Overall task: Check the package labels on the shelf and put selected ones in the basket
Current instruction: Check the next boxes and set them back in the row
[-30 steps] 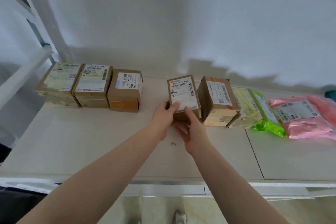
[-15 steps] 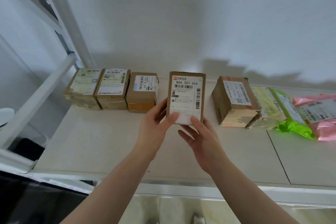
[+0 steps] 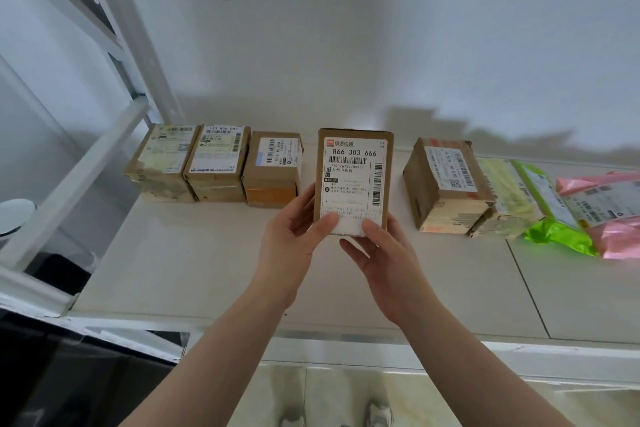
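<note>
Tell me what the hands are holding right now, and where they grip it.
Both hands, left hand and right hand, hold the labelled cardboard box by its lower end.

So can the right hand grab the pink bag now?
Probably not yet: the right hand and left hand both hold the labelled cardboard box. The pink bag lies uncovered, far right on the shelf.

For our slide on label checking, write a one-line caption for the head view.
Both hands, left and right, hold a box up, label 866 303 666 facing the camera, above the shelf.
</note>
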### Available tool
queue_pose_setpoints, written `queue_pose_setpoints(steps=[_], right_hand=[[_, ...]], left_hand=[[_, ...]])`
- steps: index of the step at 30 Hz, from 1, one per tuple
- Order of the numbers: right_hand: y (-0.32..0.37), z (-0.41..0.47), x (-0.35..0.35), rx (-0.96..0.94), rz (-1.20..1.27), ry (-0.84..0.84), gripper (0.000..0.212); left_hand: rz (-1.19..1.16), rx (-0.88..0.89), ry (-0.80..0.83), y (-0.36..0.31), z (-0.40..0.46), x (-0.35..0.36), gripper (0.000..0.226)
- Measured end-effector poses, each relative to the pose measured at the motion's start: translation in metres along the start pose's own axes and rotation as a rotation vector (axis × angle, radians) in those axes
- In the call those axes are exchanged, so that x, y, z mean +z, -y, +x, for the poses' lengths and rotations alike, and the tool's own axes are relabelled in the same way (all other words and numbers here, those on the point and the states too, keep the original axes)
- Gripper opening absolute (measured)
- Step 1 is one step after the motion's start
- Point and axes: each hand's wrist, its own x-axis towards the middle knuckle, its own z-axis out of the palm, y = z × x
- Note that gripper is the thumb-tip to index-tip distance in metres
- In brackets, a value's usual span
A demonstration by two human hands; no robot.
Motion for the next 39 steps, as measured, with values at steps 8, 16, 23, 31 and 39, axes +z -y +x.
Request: queue_pose_setpoints(steps=[8, 16, 23, 31, 39], right_hand=[[0.0, -0.001, 0.004, -0.004, 0.01, -0.002, 0.07], [-0.002, 0.002, 0.004, 0.015, 0.007, -0.022, 0.068], [-0.001, 0.005, 0.005, 0.016, -0.1, -0.109, 0.044], [0.01, 0.026, 0.01, 0.077, -0.226, -0.223, 0.028], [0.008, 0.064, 0.02, 0.183, -0.407, -0.355, 0.061]], left_hand=[[0.008, -0.001, -0.018, -0.001, -0.002, 0.001, 0.052], [0.013, -0.011, -0.056, -0.003, -0.001, 0.003, 0.051], [0.057, -0.035, -0.119, -0.006, 0.006, 0.004, 0.042], [0.117, -0.106, -0.149, -0.008, 0.017, 0.006, 0.034], [0.179, -0.101, -0.22, -0.001, 0.028, -0.003, 0.025]])
